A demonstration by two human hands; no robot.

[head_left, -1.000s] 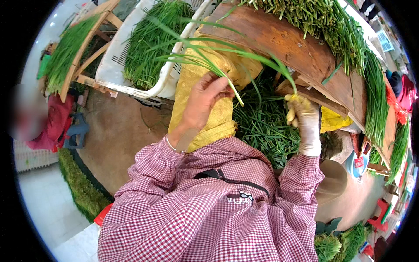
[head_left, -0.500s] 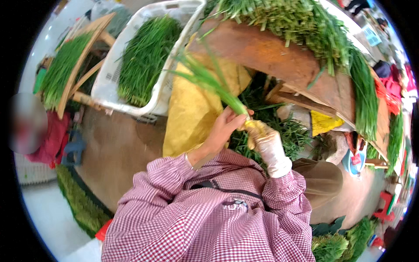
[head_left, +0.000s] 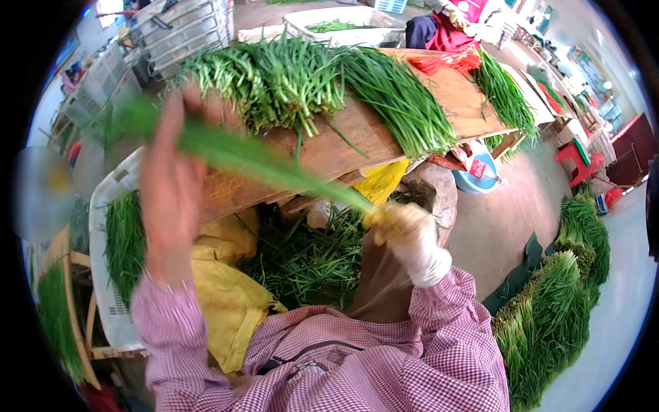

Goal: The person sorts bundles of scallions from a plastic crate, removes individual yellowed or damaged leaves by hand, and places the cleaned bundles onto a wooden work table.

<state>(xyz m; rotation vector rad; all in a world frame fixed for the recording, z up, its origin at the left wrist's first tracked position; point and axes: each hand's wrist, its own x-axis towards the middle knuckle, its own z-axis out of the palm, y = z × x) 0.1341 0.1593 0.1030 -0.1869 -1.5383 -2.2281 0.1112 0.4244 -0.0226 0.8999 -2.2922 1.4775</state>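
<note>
My gloved right hand (head_left: 401, 225) is closed around the pale lower ends of a bunch of garlic chives (head_left: 288, 173). From that grip the blurred leaves stretch up and to the left. My bare left hand (head_left: 171, 196) is raised at the leafy end, fingers extended and smeared by motion. The leaves pass between its thumb and fingers; whether they touch is unclear. Below the bunch, a heap of loose chive leaves (head_left: 309, 264) lies beside a yellow sack (head_left: 223, 292) in front of me.
Chive piles (head_left: 274, 82) line the wooden bench (head_left: 384, 147) ahead. A white basket (head_left: 103, 275) of chives stands left, with stacked crates (head_left: 182, 34) behind. At right are a blue bucket (head_left: 480, 175), a red stool (head_left: 575, 161) and more chives (head_left: 542, 323). Another person (head_left: 456, 20) is beyond the bench.
My view has turned right. My left hand has moved from beside the right hand, up and left along the leaves. The right hand keeps its grip on the chives.
</note>
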